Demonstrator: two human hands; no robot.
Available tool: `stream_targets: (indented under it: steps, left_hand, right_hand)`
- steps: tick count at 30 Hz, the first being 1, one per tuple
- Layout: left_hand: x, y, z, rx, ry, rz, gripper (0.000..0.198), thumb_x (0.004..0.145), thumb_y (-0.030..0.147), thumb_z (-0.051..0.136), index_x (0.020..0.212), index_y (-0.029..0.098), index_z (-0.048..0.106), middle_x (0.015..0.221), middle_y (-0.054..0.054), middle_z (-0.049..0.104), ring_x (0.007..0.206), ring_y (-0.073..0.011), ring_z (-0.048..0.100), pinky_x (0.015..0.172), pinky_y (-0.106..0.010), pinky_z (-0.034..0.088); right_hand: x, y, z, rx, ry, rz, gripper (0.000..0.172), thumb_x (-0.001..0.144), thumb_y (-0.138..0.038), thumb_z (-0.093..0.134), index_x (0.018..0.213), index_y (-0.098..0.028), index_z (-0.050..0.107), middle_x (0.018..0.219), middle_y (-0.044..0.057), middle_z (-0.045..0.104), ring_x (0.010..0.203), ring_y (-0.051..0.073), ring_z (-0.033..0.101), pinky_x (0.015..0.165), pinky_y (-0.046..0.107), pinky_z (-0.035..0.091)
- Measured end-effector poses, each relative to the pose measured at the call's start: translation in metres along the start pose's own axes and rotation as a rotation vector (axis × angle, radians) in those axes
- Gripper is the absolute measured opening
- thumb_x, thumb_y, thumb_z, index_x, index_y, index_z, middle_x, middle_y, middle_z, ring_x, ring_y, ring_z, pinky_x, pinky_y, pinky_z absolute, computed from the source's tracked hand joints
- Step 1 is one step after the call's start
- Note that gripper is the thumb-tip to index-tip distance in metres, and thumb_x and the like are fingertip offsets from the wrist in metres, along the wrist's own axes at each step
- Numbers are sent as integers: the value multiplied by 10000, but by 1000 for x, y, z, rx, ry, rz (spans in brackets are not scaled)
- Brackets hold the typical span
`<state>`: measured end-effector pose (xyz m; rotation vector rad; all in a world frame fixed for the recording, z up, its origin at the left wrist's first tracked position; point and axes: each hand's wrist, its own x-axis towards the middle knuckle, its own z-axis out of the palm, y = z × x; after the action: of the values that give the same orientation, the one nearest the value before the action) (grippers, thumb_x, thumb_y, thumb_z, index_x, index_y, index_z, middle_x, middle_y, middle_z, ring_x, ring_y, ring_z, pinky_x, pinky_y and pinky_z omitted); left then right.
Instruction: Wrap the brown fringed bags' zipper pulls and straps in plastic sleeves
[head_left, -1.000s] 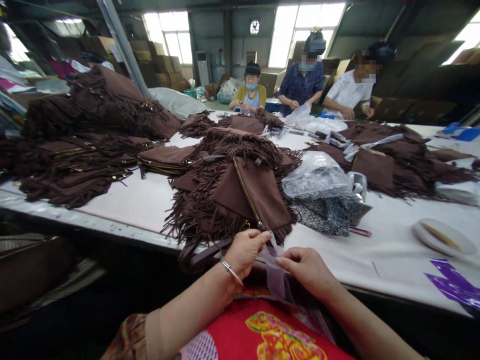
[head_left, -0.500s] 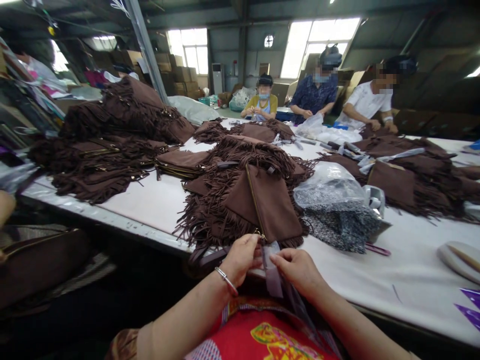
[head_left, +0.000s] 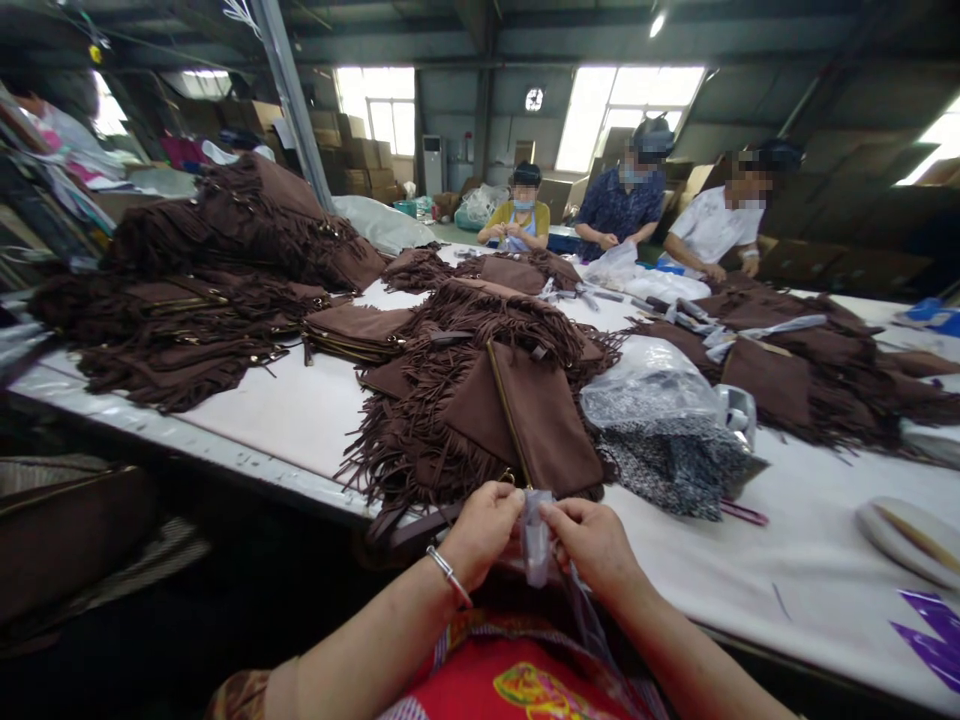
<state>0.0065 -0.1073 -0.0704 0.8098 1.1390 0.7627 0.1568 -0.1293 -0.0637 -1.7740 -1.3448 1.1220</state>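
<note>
Just over the table's front edge, my left hand (head_left: 484, 530), with a bracelet at its wrist, pinches the left side of a clear plastic strip (head_left: 535, 545). My right hand (head_left: 592, 545) grips the strip's right side between thumb and fingers. The strip hangs folded between both hands, above a red apron (head_left: 517, 680). Directly beyond the hands lies a dark brown pouch (head_left: 544, 415) with a brass zipper, on top of a fringed brown pile (head_left: 420, 430). Its metal ring is close to my left fingertips.
Fringed bags (head_left: 247, 230) are heaped at the left. A clear bag over speckled material (head_left: 675, 450) lies right of the pouch, near a round roll (head_left: 911, 540). More brown bags (head_left: 795, 350) and several people stand beyond.
Both hands have moved slightly closer together, and the plastic strip between them looks shorter and more folded. The camera view has shifted a little.
</note>
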Motion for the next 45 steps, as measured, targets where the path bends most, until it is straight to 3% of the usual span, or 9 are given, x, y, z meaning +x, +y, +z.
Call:
stream_targets:
  steps: [4, 9, 12, 15, 21, 31, 34, 41, 45]
  left_hand:
    - [-12, -5, 1, -73, -137, -98, 455, 692, 588, 646, 855, 169, 576, 700, -43, 650, 616, -185, 621, 578, -317, 478]
    - [-8, -11, -3, 31, 6, -14, 366, 656, 497, 705, 722, 165, 564, 621, -23, 630, 542, -146, 576, 513, -258, 436]
    - [1, -9, -5, 49, 54, 5, 269, 670, 404, 694, 756, 191, 553, 599, -10, 631, 542, -173, 601, 498, -275, 453]
    - [6, -4, -6, 102, 52, 4, 211, 672, 348, 684, 763, 204, 560, 594, -7, 632, 559, -195, 618, 513, -302, 475]
    - [6, 7, -12, 230, -8, 51, 196, 677, 364, 669, 722, 196, 579, 602, -18, 636, 550, -186, 591, 542, -299, 453]
    - [7, 22, -14, 911, 25, 406, 235, 677, 397, 680, 766, 194, 603, 741, -46, 649, 655, -205, 554, 556, -277, 327]
    - [13, 17, -14, 945, 20, 488, 48, 762, 252, 573, 756, 206, 583, 747, -59, 648, 682, -207, 561, 587, -284, 324]
    - [11, 2, -18, 904, -28, 618, 124, 867, 276, 479, 856, 211, 585, 825, -80, 655, 751, -216, 587, 648, -290, 373]
    - [7, -1, -18, 962, 10, 644, 184, 894, 330, 458, 938, 206, 588, 899, -86, 663, 816, -224, 607, 723, -299, 418]
  right_hand:
    - [3, 1, 6, 12, -23, 4, 394, 792, -527, 543, 707, -166, 675, 412, -23, 569, 369, 135, 528, 376, 217, 372]
    - [8, 4, 4, -41, -88, -50, 437, 849, -533, 462, 841, -159, 688, 630, 27, 700, 448, 150, 603, 422, 231, 434]
    - [10, 5, -7, -230, 68, -275, 345, 878, -432, 471, 963, -169, 679, 868, 70, 724, 706, 193, 669, 652, 284, 523]
    - [10, 1, -16, -453, 138, -642, 280, 892, -258, 469, 1081, -174, 657, 1040, 105, 671, 973, 214, 611, 868, 322, 472]
    - [13, -11, -18, -905, 82, -1006, 275, 867, -202, 545, 1109, -250, 666, 1119, 92, 631, 928, 229, 543, 792, 354, 386]
    - [33, -18, -16, -1012, -87, -961, 166, 872, -164, 556, 947, -211, 696, 881, 54, 661, 826, 186, 562, 737, 316, 354]
    - [38, -25, -19, -1029, -171, -917, 201, 856, -137, 551, 959, -222, 701, 873, 42, 663, 830, 174, 588, 736, 291, 377]
    - [48, -38, -17, -904, -219, -700, 194, 843, -174, 536, 866, -216, 724, 831, 40, 698, 830, 167, 641, 754, 247, 426]
    - [48, -45, -17, -903, -244, -671, 265, 811, -166, 549, 1037, -209, 680, 945, 54, 710, 914, 194, 640, 804, 262, 430]
